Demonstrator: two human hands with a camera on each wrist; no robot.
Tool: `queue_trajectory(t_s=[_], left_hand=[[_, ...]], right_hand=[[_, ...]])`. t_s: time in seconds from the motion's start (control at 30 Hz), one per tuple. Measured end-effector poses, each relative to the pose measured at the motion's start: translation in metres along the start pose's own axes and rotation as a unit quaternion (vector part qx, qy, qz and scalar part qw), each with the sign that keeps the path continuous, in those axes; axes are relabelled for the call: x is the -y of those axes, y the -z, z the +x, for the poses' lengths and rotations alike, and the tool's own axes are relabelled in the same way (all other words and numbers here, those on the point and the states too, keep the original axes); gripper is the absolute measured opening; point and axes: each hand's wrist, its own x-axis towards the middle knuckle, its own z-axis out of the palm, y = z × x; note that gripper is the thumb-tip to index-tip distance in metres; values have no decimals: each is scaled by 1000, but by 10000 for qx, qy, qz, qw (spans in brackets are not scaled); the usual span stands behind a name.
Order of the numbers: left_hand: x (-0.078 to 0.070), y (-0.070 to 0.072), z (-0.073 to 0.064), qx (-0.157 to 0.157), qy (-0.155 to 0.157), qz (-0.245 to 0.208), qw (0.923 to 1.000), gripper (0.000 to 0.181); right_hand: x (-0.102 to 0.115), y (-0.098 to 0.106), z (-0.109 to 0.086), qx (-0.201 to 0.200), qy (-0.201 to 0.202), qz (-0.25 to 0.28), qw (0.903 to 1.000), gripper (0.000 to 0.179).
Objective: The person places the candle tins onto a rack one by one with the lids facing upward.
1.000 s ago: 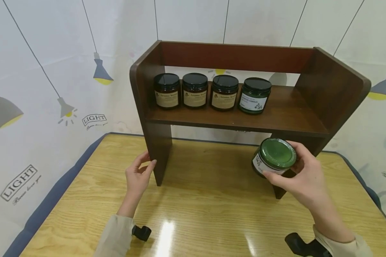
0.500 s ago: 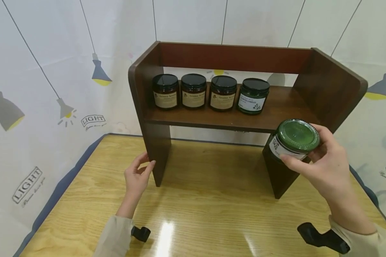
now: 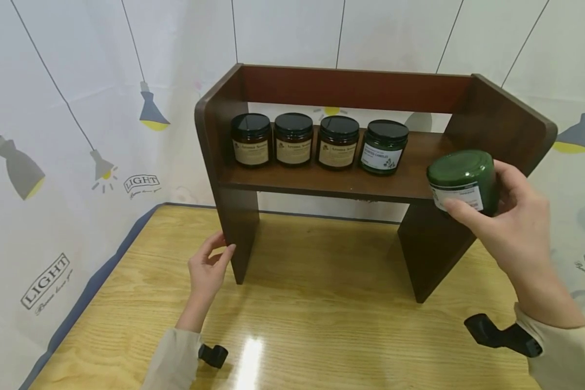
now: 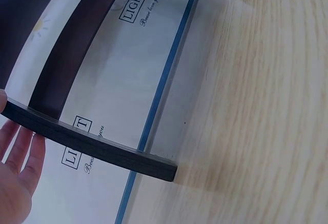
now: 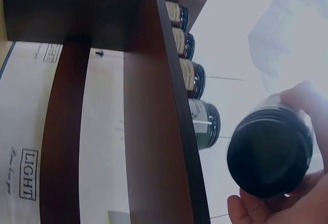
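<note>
In the head view my right hand (image 3: 519, 233) grips a green glass candle jar (image 3: 460, 170), thumb on its white label. The jar is upside down and tilted, its base upward, in front of the right end of the shelf. Its black lid (image 5: 269, 155) faces the right wrist camera. My left hand (image 3: 208, 268) pinches the front edge of the left side panel (image 3: 241, 233) of a dark brown wooden shelf (image 3: 351, 89), low down. On the upper board a green candle jar (image 3: 384, 146) with a white label stands upright, right of three brown jars (image 3: 293, 145) with black lids.
The shelf stands on a light wooden table (image 3: 312, 325). Behind and beside it hangs a pale wall covering (image 3: 102, 233) printed with lamps and "LIGHT" lettering. The shelf's right side panel (image 3: 502, 119) rises near the held jar.
My right hand has lifted the green candle jar up and to the right, from below the board to its front edge, and its tilt has changed. My left hand stays on the side panel.
</note>
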Motion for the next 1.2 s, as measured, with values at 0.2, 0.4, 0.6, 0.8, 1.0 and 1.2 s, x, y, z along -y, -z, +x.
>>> queue_trajectory(t_s=[0.2, 0.4, 0.6, 0.8, 1.0, 1.2], left_hand=[[0, 0, 1, -7, 87, -2, 10000, 28], [0, 0, 0, -16, 51, -48, 10000, 28], [0, 0, 0, -32, -27, -64, 10000, 28], [0, 1, 1, -4, 72, -77, 9999, 28], [1, 1, 1, 10, 62, -115, 9999, 29], [21, 2, 3, -16, 15, -77, 10000, 30]], right_hand=[[1, 1, 11, -234, -72, -215, 9995, 49], [4, 3, 16, -327, -12, -515, 9981, 57], [10, -1, 20, -451, 88, -696, 9965, 63], [13, -7, 25, -521, -43, -701, 9962, 69], [14, -15, 32, -738, 40, -916, 9931, 64], [10, -21, 40, -605, -72, -1081, 9923, 68]])
